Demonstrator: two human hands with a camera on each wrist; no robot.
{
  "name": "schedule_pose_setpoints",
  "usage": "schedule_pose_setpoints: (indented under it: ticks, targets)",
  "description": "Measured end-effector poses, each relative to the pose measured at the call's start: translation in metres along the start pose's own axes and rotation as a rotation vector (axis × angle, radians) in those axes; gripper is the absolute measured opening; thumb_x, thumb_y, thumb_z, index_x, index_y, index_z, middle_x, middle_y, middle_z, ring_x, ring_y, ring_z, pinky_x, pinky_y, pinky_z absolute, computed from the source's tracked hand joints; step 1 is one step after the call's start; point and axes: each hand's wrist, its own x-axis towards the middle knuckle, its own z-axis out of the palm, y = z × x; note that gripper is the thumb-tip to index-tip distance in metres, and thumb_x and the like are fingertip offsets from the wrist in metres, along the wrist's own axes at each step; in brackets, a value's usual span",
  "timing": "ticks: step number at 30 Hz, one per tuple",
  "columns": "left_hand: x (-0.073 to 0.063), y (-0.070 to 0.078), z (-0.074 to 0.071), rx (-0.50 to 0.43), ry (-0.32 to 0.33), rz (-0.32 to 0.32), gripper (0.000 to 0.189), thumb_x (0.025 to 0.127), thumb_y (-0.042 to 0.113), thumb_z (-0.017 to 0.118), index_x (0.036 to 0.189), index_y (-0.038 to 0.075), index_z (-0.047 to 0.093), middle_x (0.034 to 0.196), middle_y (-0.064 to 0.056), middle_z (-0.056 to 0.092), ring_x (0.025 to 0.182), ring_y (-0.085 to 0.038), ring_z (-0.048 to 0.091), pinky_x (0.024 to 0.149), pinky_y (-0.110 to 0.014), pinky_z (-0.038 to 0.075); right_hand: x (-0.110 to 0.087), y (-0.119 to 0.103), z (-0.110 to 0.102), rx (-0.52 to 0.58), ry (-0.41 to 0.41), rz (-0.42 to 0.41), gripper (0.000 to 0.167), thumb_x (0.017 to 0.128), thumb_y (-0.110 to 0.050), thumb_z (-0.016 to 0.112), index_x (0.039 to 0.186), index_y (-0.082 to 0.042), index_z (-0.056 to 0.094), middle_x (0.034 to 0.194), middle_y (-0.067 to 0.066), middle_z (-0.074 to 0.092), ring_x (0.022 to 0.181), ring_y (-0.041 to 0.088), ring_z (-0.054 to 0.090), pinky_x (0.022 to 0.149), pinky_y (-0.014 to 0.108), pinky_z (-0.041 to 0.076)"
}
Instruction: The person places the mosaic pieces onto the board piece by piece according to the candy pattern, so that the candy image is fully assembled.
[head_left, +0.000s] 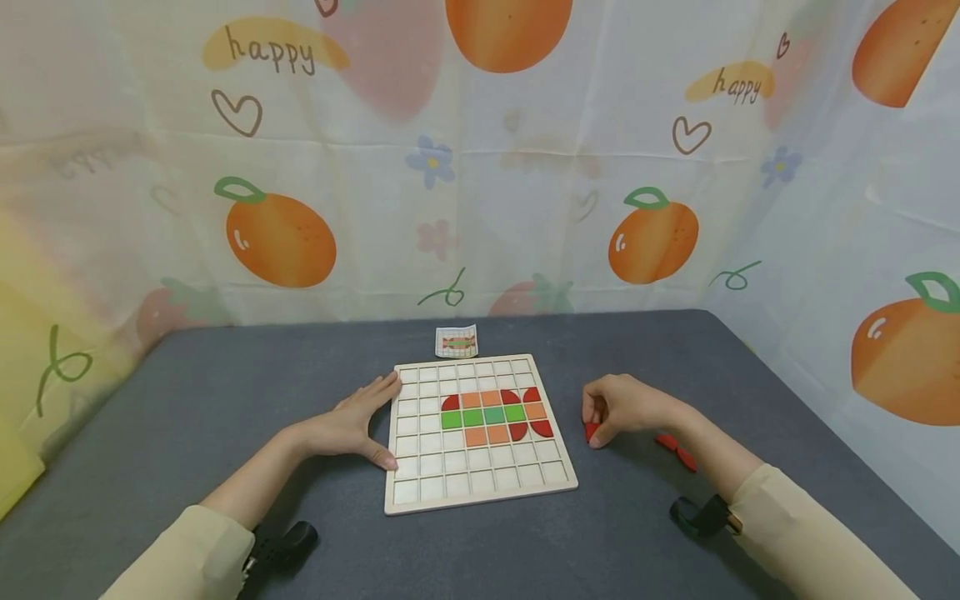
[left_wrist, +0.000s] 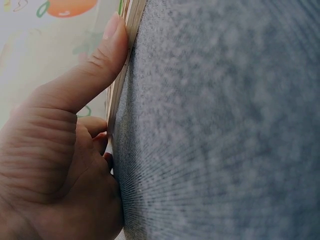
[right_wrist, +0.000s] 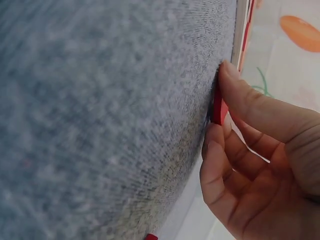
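A pale wooden grid board (head_left: 442, 479) lies on the dark cloth. In its squares sit red rounded tiles (head_left: 542, 428), orange square tiles (head_left: 476, 436) and green square tiles (head_left: 473, 417). My left hand (head_left: 345, 427) rests at the board's left side, fingers and thumb spread along the edge; the left wrist view shows the thumb on the board's rim (left_wrist: 118, 90). To the right of the board, my right hand (head_left: 626, 406) pinches a small red tile (right_wrist: 218, 105) between thumb and fingers, low at the cloth. Its full shape is hidden by the fingers.
Two loose red tiles (head_left: 686, 459) lie on the cloth by the right forearm. A small pattern card (head_left: 456, 342) stands behind the board, showing a red, orange and green design. A printed fruit curtain (head_left: 375, 250) hangs behind the table.
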Motion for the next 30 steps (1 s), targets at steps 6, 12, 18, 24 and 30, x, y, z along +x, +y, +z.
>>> schedule_pose_setpoints:
  ticks: [6, 12, 18, 24, 30]
  targets:
    - [0.0, -0.001, 0.0, -0.005, 0.0, 0.015, 0.127, 0.069, 0.05, 0.086, 0.159, 0.002, 0.011, 0.168, -0.02, -0.001, 0.154, -0.047, -0.003, 0.115, -0.074, 0.005, 0.003, 0.0, -0.001, 0.029, -0.019, -0.051, 0.018, 0.078, -0.015, 0.083, 0.088, -0.012, 0.069, 0.07, -0.002, 0.058, 0.062, 0.008, 0.049, 0.059, 0.022, 0.042]
    - [-0.001, 0.0, 0.0, 0.0, 0.003, 0.021, 0.127, 0.068, 0.05, 0.086, 0.159, 0.001, 0.011, 0.168, -0.02, 0.0, 0.153, -0.048, -0.002, 0.114, -0.075, 0.005, 0.008, -0.005, -0.001, 0.016, 0.03, -0.078, 0.006, 0.085, -0.016, 0.076, 0.091, -0.017, 0.075, 0.072, -0.003, 0.062, 0.064, 0.009, 0.05, 0.059, 0.023, 0.043]
    - [-0.001, 0.001, 0.0, 0.0, 0.005, 0.024, 0.128, 0.068, 0.051, 0.086, 0.158, 0.001, 0.011, 0.167, -0.022, 0.0, 0.153, -0.049, -0.002, 0.114, -0.075, 0.006, 0.017, -0.019, 0.005, 0.068, 0.155, -0.081, 0.007, 0.087, -0.016, 0.075, 0.094, -0.015, 0.076, 0.08, -0.002, 0.071, 0.069, 0.011, 0.058, 0.064, 0.026, 0.049]
    - [-0.001, 0.0, 0.0, -0.007, 0.002, 0.024, 0.127, 0.069, 0.05, 0.086, 0.158, 0.001, 0.01, 0.167, -0.021, -0.001, 0.153, -0.048, -0.003, 0.114, -0.075, 0.005, 0.027, -0.036, 0.013, 0.159, 0.193, -0.125, 0.015, 0.083, -0.016, 0.079, 0.097, -0.014, 0.073, 0.085, 0.001, 0.071, 0.074, 0.012, 0.061, 0.066, 0.028, 0.051]
    - [-0.001, 0.001, 0.0, -0.005, -0.001, 0.027, 0.128, 0.069, 0.051, 0.086, 0.158, 0.0, 0.01, 0.167, -0.022, 0.0, 0.153, -0.048, -0.002, 0.115, -0.074, 0.005, 0.037, -0.056, 0.02, 0.208, 0.125, -0.192, 0.02, 0.086, -0.014, 0.075, 0.106, -0.012, 0.073, 0.095, 0.004, 0.071, 0.083, 0.013, 0.065, 0.073, 0.03, 0.054]
